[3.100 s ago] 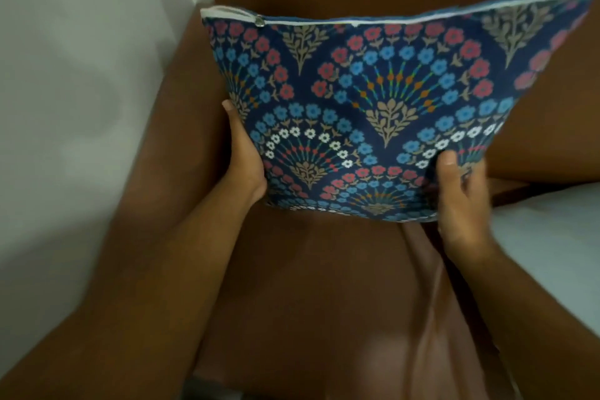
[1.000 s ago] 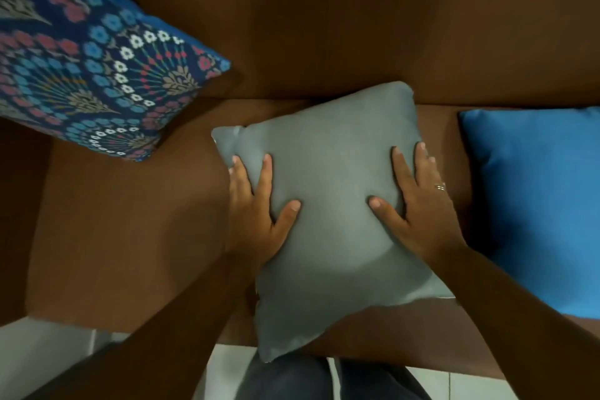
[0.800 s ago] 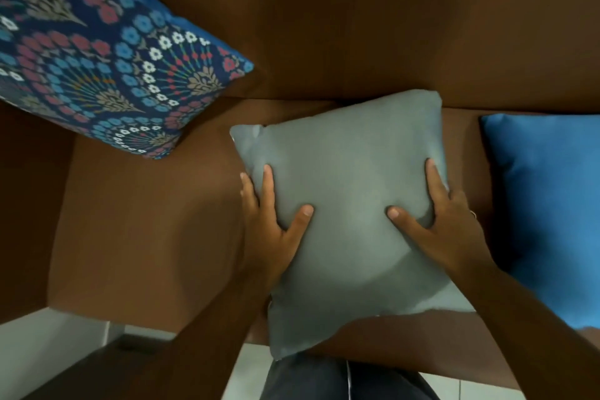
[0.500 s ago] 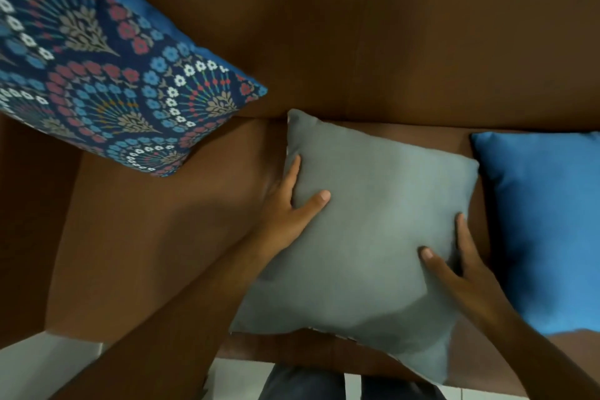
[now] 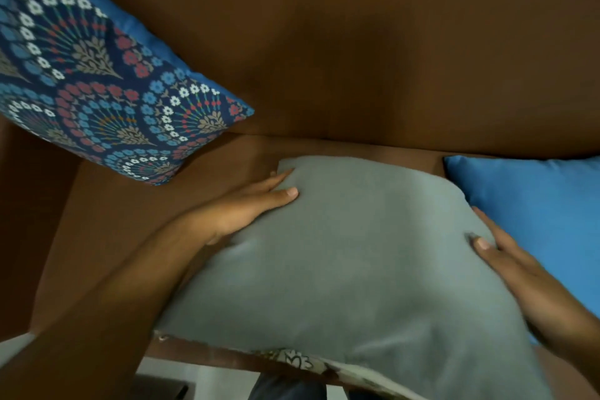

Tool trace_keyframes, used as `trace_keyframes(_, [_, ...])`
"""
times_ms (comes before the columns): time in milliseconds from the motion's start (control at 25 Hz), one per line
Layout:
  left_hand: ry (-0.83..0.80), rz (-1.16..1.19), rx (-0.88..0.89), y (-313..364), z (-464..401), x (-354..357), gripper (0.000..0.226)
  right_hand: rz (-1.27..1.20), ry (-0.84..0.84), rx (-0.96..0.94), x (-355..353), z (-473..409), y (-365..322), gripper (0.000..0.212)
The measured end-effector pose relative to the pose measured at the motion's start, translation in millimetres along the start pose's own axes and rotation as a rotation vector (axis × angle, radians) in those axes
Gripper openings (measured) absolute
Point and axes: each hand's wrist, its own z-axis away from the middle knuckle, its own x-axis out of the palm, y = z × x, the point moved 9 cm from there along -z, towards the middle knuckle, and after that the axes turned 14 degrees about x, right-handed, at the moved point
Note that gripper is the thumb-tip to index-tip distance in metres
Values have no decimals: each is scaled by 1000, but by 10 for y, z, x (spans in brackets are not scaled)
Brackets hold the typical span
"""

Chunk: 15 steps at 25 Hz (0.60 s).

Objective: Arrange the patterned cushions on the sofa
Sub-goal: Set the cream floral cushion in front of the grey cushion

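Observation:
A grey cushion (image 5: 350, 256) lies tilted over the brown sofa seat (image 5: 136, 211), its near edge lifted and showing a patterned underside. My left hand (image 5: 246, 201) grips its left edge, thumb on top. My right hand (image 5: 519, 276) grips its right edge, thumb pressed into the fabric. A dark blue floral patterned cushion (image 5: 94, 88) leans in the sofa's left corner against the backrest (image 5: 357, 42).
A plain blue cushion (image 5: 545, 217) lies on the seat at the right, touching the grey one's side. The sofa armrest (image 5: 22, 204) rises at the left. Pale floor (image 5: 201, 380) and dark trousers show below the seat's front edge.
The patterned cushion was set in the left corner and released. Both hands took the grey cushion, turned it clockwise, and have now lifted its near edge toward me.

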Motion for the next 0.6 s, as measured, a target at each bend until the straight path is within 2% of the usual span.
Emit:
trace_keyframes(40, [-78,194,-95,77,45,24,73,-30,-151,-10,-21,14,-172,62])
trace_keyframes(80, [-85,390,-191,145,76,30,70,-164,-270,32,-65,-11,-288,63])
trace_keyframes(160, [85,528,-242,184,-5,-105,54,-298,-334,73,-228,2,-507,69])
trace_keyframes(200, [198,472,-196,188,-126,-225,53,-267,-292,74,-396,-89,-650,64])
trace_keyframes(240, [286,425,-141,242,-234,-289,62,-227,-150,17,-530,-169,-885,58])
trace_keyframes(280, [331,425,-119,277,-345,-274,71,-164,-107,-56,-533,-234,-1107,63])
trace_keyframes(360, [347,466,-146,281,-545,-172,79,-99,-77,-87,-387,-322,-1429,89])
trace_keyframes(440, [391,503,-138,162,-692,-154,80,24,-4,-87,-256,-487,-1495,98])
trace_keyframes(520, [479,484,-131,12,-730,-176,79,105,63,-58,-153,-616,-1404,90])
trace_keyframes(600, [589,402,-61,-96,-721,-227,81,155,185,-165,-154,-691,-1280,74])
